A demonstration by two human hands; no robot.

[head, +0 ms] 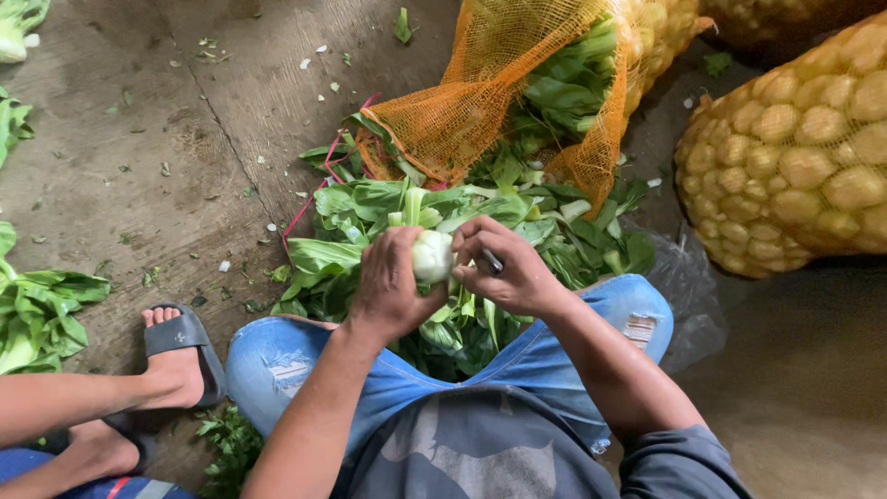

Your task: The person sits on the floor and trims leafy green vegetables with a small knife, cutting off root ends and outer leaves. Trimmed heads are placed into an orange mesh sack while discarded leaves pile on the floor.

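Gripping pale bok choy [431,255] base, left hand [393,282]; right hand [511,268] closed on small knife [492,261]. Orange mesh sack [480,83] spilling greens [370,208], yellow netted sack [795,148] right, concrete floor [139,157].

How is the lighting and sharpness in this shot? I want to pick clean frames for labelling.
Head view: soft, even daylight, no hard shadows or glare; the left hand and right hand around the pale bok choy stem are sharp; the orange net sack and concrete floor are also crisp; the frame edges bend slightly from the wide lens; the lower right corner is dim.
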